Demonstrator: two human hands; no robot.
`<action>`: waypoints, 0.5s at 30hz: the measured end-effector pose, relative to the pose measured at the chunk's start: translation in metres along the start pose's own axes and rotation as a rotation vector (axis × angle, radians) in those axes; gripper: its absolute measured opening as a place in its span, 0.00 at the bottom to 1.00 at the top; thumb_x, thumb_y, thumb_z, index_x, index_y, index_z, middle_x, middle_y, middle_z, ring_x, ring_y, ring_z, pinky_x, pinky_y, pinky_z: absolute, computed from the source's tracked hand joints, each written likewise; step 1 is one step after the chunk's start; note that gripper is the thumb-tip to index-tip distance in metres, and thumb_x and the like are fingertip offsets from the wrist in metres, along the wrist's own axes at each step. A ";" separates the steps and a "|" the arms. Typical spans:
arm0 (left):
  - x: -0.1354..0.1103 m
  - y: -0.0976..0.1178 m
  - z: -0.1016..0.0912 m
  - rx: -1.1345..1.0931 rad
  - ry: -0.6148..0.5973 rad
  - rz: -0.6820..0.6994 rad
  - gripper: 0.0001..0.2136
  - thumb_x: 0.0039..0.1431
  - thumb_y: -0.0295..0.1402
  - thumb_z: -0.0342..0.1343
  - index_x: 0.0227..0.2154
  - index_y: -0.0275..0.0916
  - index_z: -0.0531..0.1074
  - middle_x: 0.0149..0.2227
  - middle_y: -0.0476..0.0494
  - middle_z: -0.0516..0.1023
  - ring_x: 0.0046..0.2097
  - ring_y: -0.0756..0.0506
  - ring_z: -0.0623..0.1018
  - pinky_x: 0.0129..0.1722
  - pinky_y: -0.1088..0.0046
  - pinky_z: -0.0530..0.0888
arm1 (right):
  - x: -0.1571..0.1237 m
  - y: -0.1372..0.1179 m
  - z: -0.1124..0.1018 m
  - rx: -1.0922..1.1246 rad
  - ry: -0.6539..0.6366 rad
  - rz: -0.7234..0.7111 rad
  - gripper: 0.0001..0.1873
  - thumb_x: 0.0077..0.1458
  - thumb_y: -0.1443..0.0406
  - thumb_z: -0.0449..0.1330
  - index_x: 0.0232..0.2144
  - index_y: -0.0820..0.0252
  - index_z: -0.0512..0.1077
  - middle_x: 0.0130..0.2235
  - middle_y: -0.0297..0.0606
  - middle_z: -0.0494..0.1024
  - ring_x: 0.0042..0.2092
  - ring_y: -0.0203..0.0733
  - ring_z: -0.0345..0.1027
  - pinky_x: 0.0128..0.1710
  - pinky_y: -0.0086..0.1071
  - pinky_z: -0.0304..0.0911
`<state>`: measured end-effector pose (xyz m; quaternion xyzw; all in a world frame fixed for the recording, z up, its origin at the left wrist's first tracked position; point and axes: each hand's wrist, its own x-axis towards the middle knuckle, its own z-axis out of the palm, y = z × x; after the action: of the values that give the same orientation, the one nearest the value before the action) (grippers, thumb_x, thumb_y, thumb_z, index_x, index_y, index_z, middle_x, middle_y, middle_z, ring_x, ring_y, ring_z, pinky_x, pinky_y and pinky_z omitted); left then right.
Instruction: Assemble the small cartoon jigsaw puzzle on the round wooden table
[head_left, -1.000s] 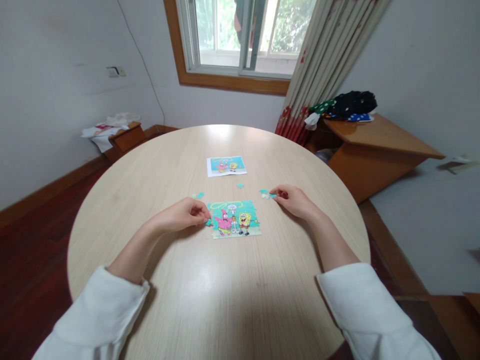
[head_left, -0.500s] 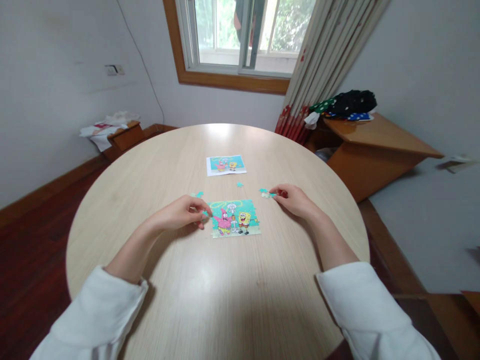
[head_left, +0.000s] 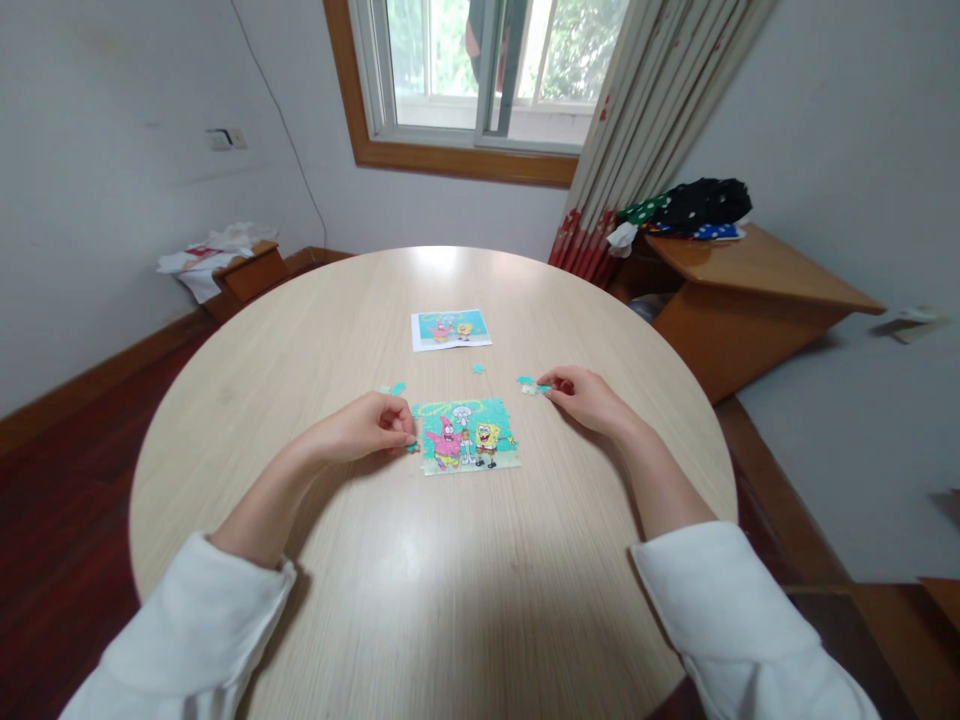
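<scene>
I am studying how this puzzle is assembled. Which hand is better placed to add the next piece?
Probably the left. The left hand rests at the left edge of the puzzle with a small teal piece at its fingertips; the right hand is off to the side, pinching loose pieces.

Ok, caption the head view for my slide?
Left hand beside the colourful cartoon jigsaw; right hand touching loose teal pieces.

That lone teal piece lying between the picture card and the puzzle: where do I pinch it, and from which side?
Probably pinch the lone teal piece by two opposite edges, coming straight down from above: it lies flat on the table, apart from the puzzle, with bare wood all around.
</scene>
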<state>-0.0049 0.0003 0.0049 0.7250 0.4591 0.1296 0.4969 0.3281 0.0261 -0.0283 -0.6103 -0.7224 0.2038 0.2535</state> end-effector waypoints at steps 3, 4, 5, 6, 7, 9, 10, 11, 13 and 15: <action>0.000 0.000 0.000 -0.001 0.001 -0.001 0.09 0.45 0.37 0.57 0.22 0.37 0.66 0.22 0.51 0.70 0.25 0.52 0.68 0.25 0.76 0.62 | 0.000 -0.001 0.000 -0.005 0.000 0.005 0.11 0.50 0.66 0.56 0.35 0.61 0.76 0.28 0.35 0.72 0.29 0.36 0.61 0.31 0.29 0.58; 0.000 0.000 0.001 -0.008 0.003 -0.004 0.08 0.46 0.37 0.57 0.23 0.37 0.67 0.22 0.50 0.71 0.25 0.52 0.68 0.25 0.76 0.62 | 0.000 -0.002 0.000 -0.005 -0.003 0.008 0.11 0.50 0.67 0.56 0.35 0.61 0.76 0.28 0.35 0.72 0.29 0.36 0.61 0.31 0.29 0.58; 0.000 0.000 0.001 -0.011 0.002 -0.008 0.08 0.46 0.37 0.57 0.24 0.37 0.69 0.22 0.50 0.71 0.25 0.52 0.68 0.25 0.76 0.62 | 0.000 -0.002 0.000 -0.005 -0.007 0.009 0.11 0.50 0.67 0.56 0.35 0.61 0.76 0.28 0.36 0.72 0.29 0.36 0.61 0.31 0.29 0.58; -0.001 0.000 0.001 -0.009 -0.002 -0.011 0.08 0.47 0.37 0.56 0.26 0.36 0.70 0.22 0.50 0.72 0.25 0.52 0.69 0.25 0.76 0.62 | 0.000 -0.002 0.000 -0.006 -0.009 0.009 0.11 0.50 0.67 0.56 0.35 0.61 0.76 0.28 0.36 0.72 0.29 0.36 0.61 0.31 0.29 0.58; -0.001 0.000 0.001 0.000 -0.007 -0.011 0.08 0.47 0.37 0.56 0.27 0.36 0.72 0.23 0.49 0.72 0.25 0.51 0.69 0.26 0.76 0.63 | 0.000 -0.002 -0.001 -0.007 -0.010 0.008 0.11 0.50 0.67 0.56 0.35 0.61 0.76 0.28 0.36 0.73 0.29 0.36 0.62 0.31 0.29 0.58; -0.001 0.001 0.000 0.023 -0.010 -0.007 0.09 0.48 0.36 0.55 0.29 0.36 0.75 0.24 0.48 0.74 0.27 0.51 0.70 0.27 0.75 0.64 | 0.000 -0.002 -0.001 -0.008 -0.007 0.003 0.11 0.50 0.67 0.56 0.35 0.61 0.76 0.29 0.36 0.73 0.29 0.36 0.62 0.32 0.29 0.58; 0.000 0.001 -0.001 0.026 0.007 -0.005 0.09 0.48 0.36 0.55 0.28 0.36 0.75 0.24 0.48 0.75 0.27 0.51 0.71 0.28 0.75 0.65 | -0.001 -0.002 -0.001 -0.009 -0.003 0.003 0.11 0.50 0.67 0.56 0.35 0.61 0.76 0.29 0.36 0.73 0.29 0.36 0.62 0.32 0.30 0.58; 0.000 0.000 -0.002 0.019 0.044 -0.005 0.09 0.48 0.36 0.55 0.28 0.36 0.75 0.24 0.47 0.75 0.27 0.50 0.71 0.28 0.75 0.65 | -0.001 -0.002 -0.001 -0.009 -0.001 0.005 0.11 0.50 0.66 0.56 0.35 0.61 0.76 0.29 0.36 0.73 0.30 0.36 0.62 0.32 0.29 0.58; 0.002 -0.002 -0.005 -0.023 0.198 -0.020 0.09 0.47 0.37 0.56 0.27 0.36 0.74 0.24 0.47 0.75 0.27 0.50 0.71 0.28 0.75 0.65 | -0.001 -0.001 0.000 -0.009 -0.001 0.004 0.11 0.50 0.66 0.56 0.35 0.61 0.76 0.29 0.36 0.73 0.30 0.36 0.62 0.32 0.29 0.58; 0.004 -0.006 -0.010 -0.083 0.416 -0.043 0.09 0.46 0.37 0.57 0.27 0.36 0.73 0.24 0.46 0.75 0.27 0.50 0.72 0.27 0.75 0.66 | 0.000 0.000 0.000 -0.011 -0.001 -0.002 0.10 0.50 0.66 0.56 0.35 0.60 0.76 0.29 0.36 0.73 0.29 0.36 0.62 0.31 0.29 0.58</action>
<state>-0.0122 0.0100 0.0038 0.6514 0.5613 0.2846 0.4237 0.3285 0.0258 -0.0284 -0.6110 -0.7240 0.1998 0.2501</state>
